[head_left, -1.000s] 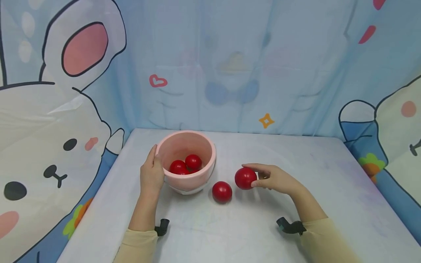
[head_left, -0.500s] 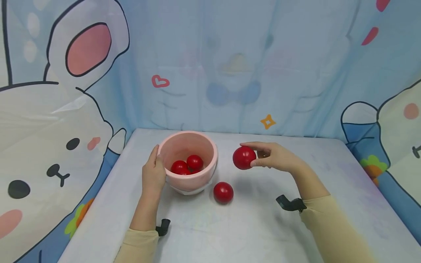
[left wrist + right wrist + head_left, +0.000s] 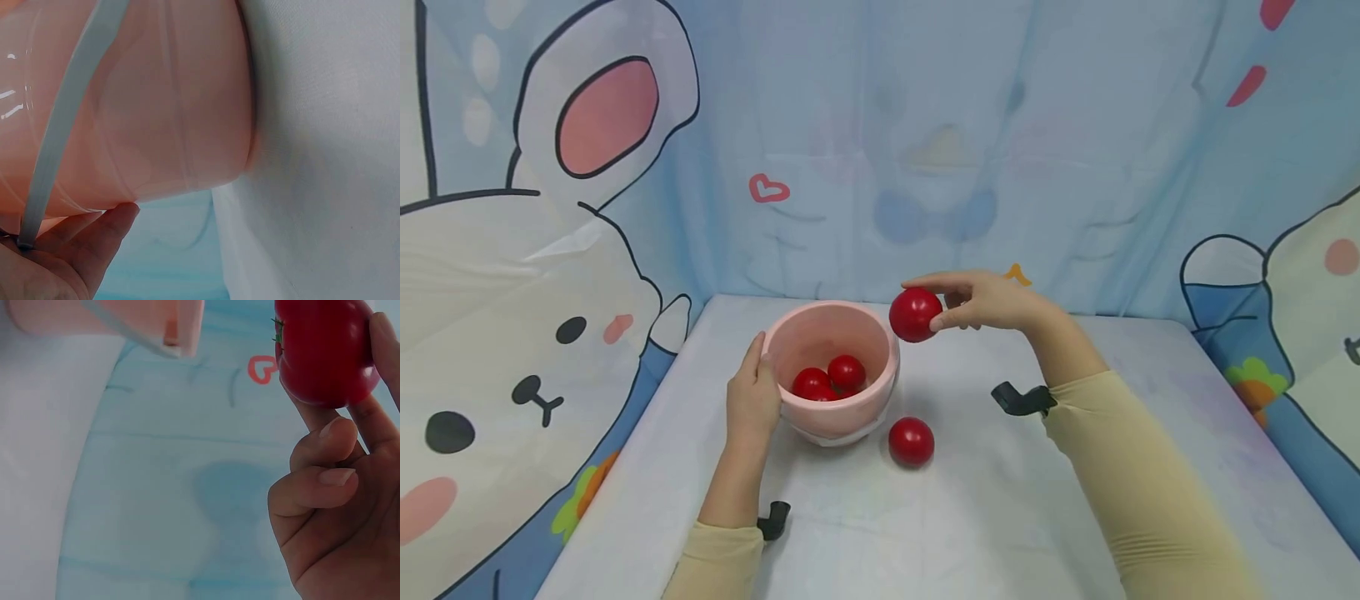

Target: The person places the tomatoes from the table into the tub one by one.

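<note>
Spread across the whole scene: a pale blue-white cloth-covered table (image 3: 1000,517), backed by a light blue curtain with cartoon rabbits (image 3: 512,275). Standing left of centre on the table: a round pink plastic bucket with a pale handle band (image 3: 838,412), upright, its wall filling the left wrist view (image 3: 144,106). Pressed against the bucket's left wall: the left hand (image 3: 751,398), thumb up at the rim, fingers curved round the side, one fingertip showing under the base (image 3: 119,219). Raised above the table just right of the bucket's rim: the right hand (image 3: 992,302), pinching a glossy red round tomato (image 3: 915,314) between thumb and fingertips, the remaining fingers curled; seen close from the right wrist, with a small green stem mark (image 3: 322,350). Held in the air, touching neither bucket nor table. Lying inside the bucket: several similar red tomatoes (image 3: 829,377), close together. Resting alone on the table just right of the bucket's base: one more red tomato (image 3: 912,442).
</note>
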The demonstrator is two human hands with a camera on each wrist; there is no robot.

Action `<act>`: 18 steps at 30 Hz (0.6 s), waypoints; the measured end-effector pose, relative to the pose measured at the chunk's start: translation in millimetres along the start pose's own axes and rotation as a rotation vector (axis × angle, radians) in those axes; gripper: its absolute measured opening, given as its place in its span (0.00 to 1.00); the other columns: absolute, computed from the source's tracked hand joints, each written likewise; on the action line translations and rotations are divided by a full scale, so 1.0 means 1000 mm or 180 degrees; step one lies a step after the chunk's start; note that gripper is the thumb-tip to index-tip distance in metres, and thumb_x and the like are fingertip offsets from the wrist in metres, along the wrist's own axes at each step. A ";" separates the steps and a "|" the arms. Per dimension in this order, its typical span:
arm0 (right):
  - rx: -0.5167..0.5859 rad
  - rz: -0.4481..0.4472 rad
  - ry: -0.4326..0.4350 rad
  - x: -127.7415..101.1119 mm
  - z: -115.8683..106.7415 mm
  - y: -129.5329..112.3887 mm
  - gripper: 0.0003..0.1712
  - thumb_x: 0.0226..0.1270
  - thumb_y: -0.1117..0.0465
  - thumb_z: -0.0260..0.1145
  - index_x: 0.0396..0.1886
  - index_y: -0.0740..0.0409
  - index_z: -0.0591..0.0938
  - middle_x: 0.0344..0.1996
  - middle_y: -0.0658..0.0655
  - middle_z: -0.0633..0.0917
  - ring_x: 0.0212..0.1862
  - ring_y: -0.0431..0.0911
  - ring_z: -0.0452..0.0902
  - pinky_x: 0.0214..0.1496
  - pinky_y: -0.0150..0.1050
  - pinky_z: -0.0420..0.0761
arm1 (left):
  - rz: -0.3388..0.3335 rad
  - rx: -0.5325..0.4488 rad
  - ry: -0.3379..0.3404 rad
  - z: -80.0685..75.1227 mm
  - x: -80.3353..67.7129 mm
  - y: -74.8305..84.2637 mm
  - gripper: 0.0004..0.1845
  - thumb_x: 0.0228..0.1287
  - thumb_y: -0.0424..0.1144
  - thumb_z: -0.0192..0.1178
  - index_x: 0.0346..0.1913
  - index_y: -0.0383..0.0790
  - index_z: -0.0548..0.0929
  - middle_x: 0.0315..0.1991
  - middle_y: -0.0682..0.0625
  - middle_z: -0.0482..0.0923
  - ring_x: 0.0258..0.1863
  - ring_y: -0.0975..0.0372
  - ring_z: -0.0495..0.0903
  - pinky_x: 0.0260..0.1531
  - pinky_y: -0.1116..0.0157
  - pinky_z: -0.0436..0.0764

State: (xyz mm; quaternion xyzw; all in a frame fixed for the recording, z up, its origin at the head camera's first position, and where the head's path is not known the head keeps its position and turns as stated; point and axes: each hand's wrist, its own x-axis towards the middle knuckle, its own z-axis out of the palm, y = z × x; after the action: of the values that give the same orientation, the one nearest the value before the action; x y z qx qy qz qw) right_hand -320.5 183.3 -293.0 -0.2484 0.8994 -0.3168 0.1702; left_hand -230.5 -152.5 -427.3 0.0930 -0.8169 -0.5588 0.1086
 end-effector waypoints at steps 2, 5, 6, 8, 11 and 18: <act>-0.0027 -0.0047 -0.0055 0.012 0.000 -0.008 0.36 0.56 0.38 0.73 0.64 0.17 0.71 0.35 0.56 0.82 0.33 0.51 0.76 0.30 0.40 0.77 | 0.0008 -0.0001 0.0017 0.000 0.000 0.000 0.27 0.78 0.53 0.37 0.77 0.63 0.56 0.77 0.57 0.59 0.77 0.56 0.59 0.67 0.49 0.72; -0.0077 -0.0158 -0.0164 0.030 0.004 -0.021 0.34 0.57 0.39 0.72 0.63 0.15 0.71 0.37 0.54 0.83 0.31 0.51 0.77 0.30 0.40 0.78 | 0.0008 0.0012 0.0033 0.001 0.000 -0.001 0.27 0.78 0.54 0.37 0.77 0.64 0.56 0.77 0.58 0.58 0.77 0.56 0.59 0.67 0.50 0.72; -0.0111 -0.0193 -0.0202 0.036 0.006 -0.026 0.34 0.57 0.39 0.72 0.63 0.15 0.71 0.38 0.52 0.83 0.30 0.51 0.77 0.30 0.40 0.78 | -0.0001 0.0015 0.0037 0.001 0.001 -0.001 0.27 0.78 0.54 0.37 0.77 0.64 0.56 0.77 0.58 0.58 0.77 0.57 0.59 0.67 0.50 0.72; -0.0156 -0.0247 -0.0283 0.047 0.011 -0.035 0.33 0.58 0.41 0.71 0.63 0.16 0.72 0.41 0.50 0.83 0.30 0.51 0.77 0.30 0.40 0.78 | -0.0003 0.0009 0.0031 0.002 0.001 -0.001 0.27 0.78 0.54 0.37 0.77 0.64 0.56 0.77 0.58 0.58 0.77 0.57 0.59 0.67 0.50 0.72; -0.0206 -0.0293 -0.0383 0.063 0.019 -0.049 0.33 0.59 0.43 0.70 0.65 0.20 0.73 0.48 0.46 0.82 0.32 0.52 0.79 0.33 0.42 0.81 | -0.0002 -0.0025 0.0020 0.003 0.001 -0.001 0.27 0.78 0.54 0.38 0.77 0.65 0.55 0.77 0.58 0.58 0.77 0.56 0.59 0.66 0.50 0.73; -0.0191 -0.0382 -0.0569 0.085 0.030 -0.065 0.34 0.58 0.45 0.70 0.67 0.27 0.74 0.60 0.42 0.78 0.39 0.57 0.80 0.32 0.40 0.81 | -0.0016 -0.0045 -0.0007 0.005 -0.002 0.000 0.28 0.77 0.56 0.39 0.77 0.67 0.55 0.77 0.59 0.58 0.77 0.56 0.58 0.65 0.50 0.73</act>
State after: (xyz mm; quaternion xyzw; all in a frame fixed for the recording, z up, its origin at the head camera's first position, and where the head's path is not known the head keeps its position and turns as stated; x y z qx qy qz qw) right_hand -354.1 77.9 -285.0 -0.3340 0.8732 -0.2760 0.2229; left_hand -230.6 -147.2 -429.2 0.0938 -0.8127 -0.5650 0.1069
